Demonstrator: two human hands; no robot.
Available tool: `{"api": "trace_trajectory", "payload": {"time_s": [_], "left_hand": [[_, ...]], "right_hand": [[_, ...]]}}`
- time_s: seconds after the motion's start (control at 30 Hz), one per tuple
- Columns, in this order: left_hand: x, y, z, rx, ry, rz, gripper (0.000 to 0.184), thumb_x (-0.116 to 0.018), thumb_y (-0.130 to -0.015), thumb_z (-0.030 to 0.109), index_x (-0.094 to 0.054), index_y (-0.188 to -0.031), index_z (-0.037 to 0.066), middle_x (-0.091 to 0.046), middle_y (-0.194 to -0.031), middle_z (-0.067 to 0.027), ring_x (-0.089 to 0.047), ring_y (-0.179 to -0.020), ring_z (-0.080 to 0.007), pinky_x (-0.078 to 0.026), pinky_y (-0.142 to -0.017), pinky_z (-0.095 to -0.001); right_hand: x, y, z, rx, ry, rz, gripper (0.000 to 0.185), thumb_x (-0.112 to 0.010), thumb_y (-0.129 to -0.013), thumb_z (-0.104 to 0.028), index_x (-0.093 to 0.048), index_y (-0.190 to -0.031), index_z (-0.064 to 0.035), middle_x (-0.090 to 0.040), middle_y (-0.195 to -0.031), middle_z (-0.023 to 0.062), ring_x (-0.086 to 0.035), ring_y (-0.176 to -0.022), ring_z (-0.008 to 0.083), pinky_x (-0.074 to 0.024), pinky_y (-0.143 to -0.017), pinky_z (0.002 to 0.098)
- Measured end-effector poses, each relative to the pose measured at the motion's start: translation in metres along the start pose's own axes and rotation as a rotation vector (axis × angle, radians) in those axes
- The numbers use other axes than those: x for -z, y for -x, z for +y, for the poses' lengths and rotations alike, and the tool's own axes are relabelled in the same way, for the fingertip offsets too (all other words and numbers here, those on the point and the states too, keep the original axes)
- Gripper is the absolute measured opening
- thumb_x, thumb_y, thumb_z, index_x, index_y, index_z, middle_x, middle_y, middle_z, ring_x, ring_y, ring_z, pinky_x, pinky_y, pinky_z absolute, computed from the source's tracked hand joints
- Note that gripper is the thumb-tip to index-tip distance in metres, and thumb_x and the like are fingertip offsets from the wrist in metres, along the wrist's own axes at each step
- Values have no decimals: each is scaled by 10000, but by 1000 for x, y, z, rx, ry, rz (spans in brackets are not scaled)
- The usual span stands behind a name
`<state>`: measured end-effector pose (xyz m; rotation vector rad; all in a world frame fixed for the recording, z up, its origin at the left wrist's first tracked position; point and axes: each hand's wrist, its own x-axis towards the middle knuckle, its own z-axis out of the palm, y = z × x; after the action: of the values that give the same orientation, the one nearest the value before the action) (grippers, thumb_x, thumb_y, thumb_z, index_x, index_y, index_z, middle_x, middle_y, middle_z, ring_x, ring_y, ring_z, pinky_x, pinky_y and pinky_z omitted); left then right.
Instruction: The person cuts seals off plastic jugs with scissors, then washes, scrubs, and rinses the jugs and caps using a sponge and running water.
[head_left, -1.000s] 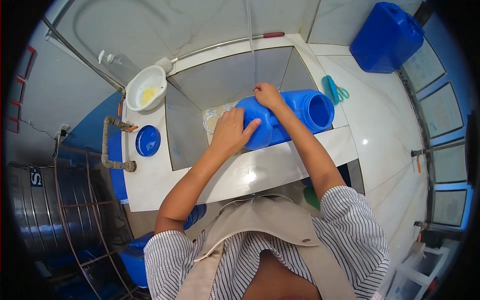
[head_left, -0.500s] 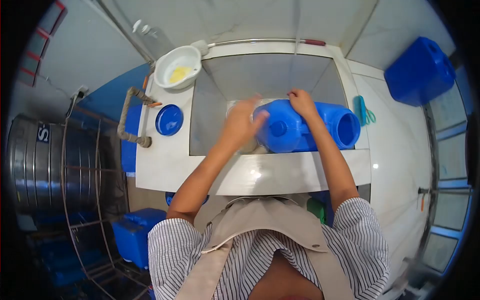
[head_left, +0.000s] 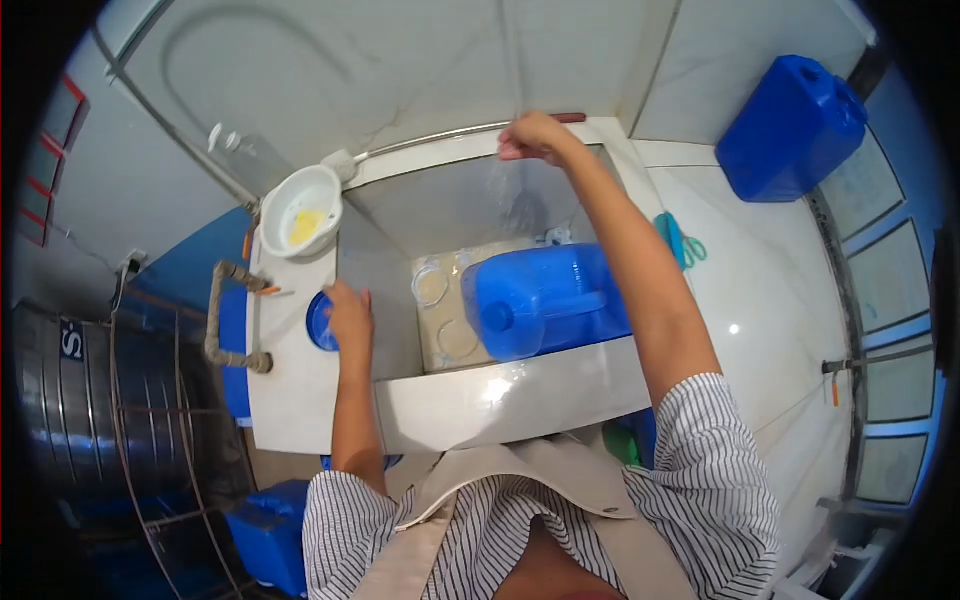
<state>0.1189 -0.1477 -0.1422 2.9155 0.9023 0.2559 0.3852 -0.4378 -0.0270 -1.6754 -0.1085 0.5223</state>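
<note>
My left hand (head_left: 350,316) is over the right side of a round blue lid (head_left: 319,322) on the white counter. Its fingers partly cover the lid, and the thumb stands apart from them. Raised above the basin's back wall, my right hand (head_left: 535,138) is closed, with its fingers curled; whatever may be inside is hidden. Water drops and streaks show just below it. A blue plastic jug (head_left: 530,295) lies on its side in the sunken basin (head_left: 385,290), capped spout toward the left. My right forearm hides the jug's wide-mouth end.
A white bowl (head_left: 330,215) with yellow contents stands at the counter's back left, near a clear pump bottle (head_left: 250,150). Teal scissors (head_left: 680,243) lie right of the basin. Another blue jug (head_left: 790,130) stands at the far right. A pipe (head_left: 214,315) rises along the left edge.
My left hand has moved left from the jug's spout end to the blue lid. The right hand has left the jug and risen toward the back wall. The view has shifted.
</note>
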Motion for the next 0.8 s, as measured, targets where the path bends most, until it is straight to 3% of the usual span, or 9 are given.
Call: {"api": "trace_trajectory", "payload": {"time_s": [0.1, 0.2, 0.33, 0.37, 0.4, 0.47, 0.6, 0.7, 0.8], "left_hand": [[-30, 1, -29, -142, -139, 127, 394, -522, -861, 164, -370, -1176, -17, -443, -1245, -282, -564, -955, -445, -505, -744, -469], [-37, -22, -23, -242, 141, 103, 430, -549, -829, 97, -379, -1205, -23, -521, -1108, -306, -591, -860, -424, -486, -693, -464], [41, -41, 115, -322, 608, -25, 550, -648, -774, 182, -428, -1225, -40, -608, -894, -275, -606, -827, -395, -467, -687, -424], [17, -65, 137, -493, 664, 97, 549, -680, -755, 234, -481, -1186, -44, -623, -839, -238, -615, -794, -367, -473, -694, -386], [8, -90, 166, -520, 776, -114, 497, -704, -739, 232, -539, -1114, -50, -640, -804, -162, -634, -755, -294, -483, -681, -341], [25, -104, 217, -201, 1187, -779, 411, -701, -752, 214, -576, -1056, -33, -638, -803, -94, -636, -767, -211, -498, -714, -331], [2, -128, 265, -59, 1466, -1093, 273, -678, -798, 221, -609, -977, 26, -650, -856, -69, -622, -800, -156, -501, -749, -311], [13, -123, 276, -23, 1456, -1193, 294, -652, -809, 142, -583, -1054, -4, -636, -870, -74, -624, -815, -181, -503, -781, -355], [44, -109, 276, -228, 1380, -1270, 272, -655, -809, 127, -594, -1041, -1, -636, -921, -71, -605, -893, -167, -478, -814, -337]], "right_hand": [[-3, 16, -7, -16, -97, -7, 133, -474, -849, -20, -560, -857, 81, -606, -791, 156, -648, -678, 217, -585, -657, 293], [1, 12, -15, -36, -88, -43, 141, -464, -857, -19, -548, -887, 90, -601, -815, 162, -656, -716, 225, -583, -658, 273], [5, 6, -23, -23, -169, -121, 145, -467, -861, -24, -541, -887, 98, -604, -837, 170, -659, -734, 227, -580, -665, 258], [5, 4, -24, -13, -193, -154, 147, -470, -861, -26, -542, -883, 101, -607, -838, 173, -659, -735, 227, -579, -666, 256], [3, 5, -26, -17, -194, -156, 147, -470, -861, -26, -542, -883, 101, -607, -838, 173, -659, -735, 227, -579, -666, 256], [4, 13, -36, -26, -179, -180, 165, -454, -866, -26, -542, -902, 110, -606, -830, 171, -656, -744, 219, -582, -682, 263], [16, 20, -39, -4, -108, -139, 185, -464, -848, -45, -560, -925, 93, -615, -847, 157, -655, -792, 228, -560, -719, 281], [31, 20, -29, 234, 645, -66, 283, -520, -783, -138, -615, -987, 34, -643, -911, 113, -620, -854, 206, -474, -744, 288], [40, 14, 9, 426, 808, -16, 303, -529, -782, -161, -614, -997, 34, -643, -886, 147, -597, -809, 222, -467, -748, 314]]}}
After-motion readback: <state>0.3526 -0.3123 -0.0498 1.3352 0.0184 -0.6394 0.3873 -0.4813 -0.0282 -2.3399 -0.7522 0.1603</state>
